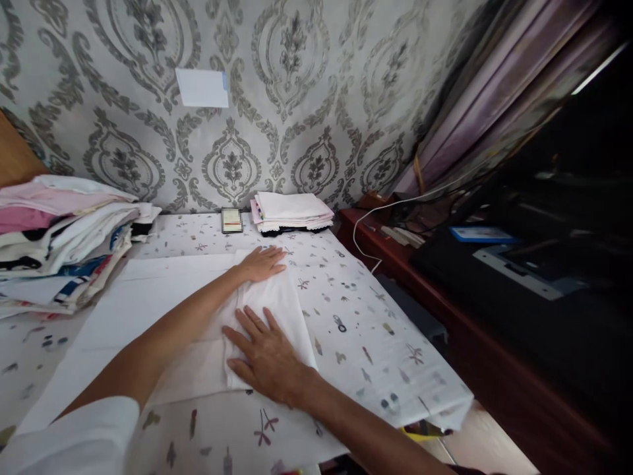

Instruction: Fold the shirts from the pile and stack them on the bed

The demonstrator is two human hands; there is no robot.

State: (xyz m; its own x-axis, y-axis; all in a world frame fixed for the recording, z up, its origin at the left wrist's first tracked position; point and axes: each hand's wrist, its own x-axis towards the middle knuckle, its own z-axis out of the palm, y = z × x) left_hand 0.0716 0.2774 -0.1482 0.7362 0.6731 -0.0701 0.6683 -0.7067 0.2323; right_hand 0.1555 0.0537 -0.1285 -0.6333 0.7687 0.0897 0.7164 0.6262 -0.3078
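Note:
A white cloth [284, 297] lies partly folded on the patterned table cover, its doubled part on the right. My left hand [264, 264] rests flat on the far end of the fold, fingers stretched out. Nearer to me, my right hand [270, 359] presses on the same folded part with its fingers spread. Neither hand grips anything. White material [163, 290] stretches out to the left under my left forearm, which hides some of it.
Stacked clothes [64, 244] stand at the left. A small pile of folded pale cloth [291, 210] and a small framed card [232, 221] sit by the wall. To the right is a dark red desk [459, 310] with a white cable [355, 231]. The patterned cover [366, 330] surrounds the cloth.

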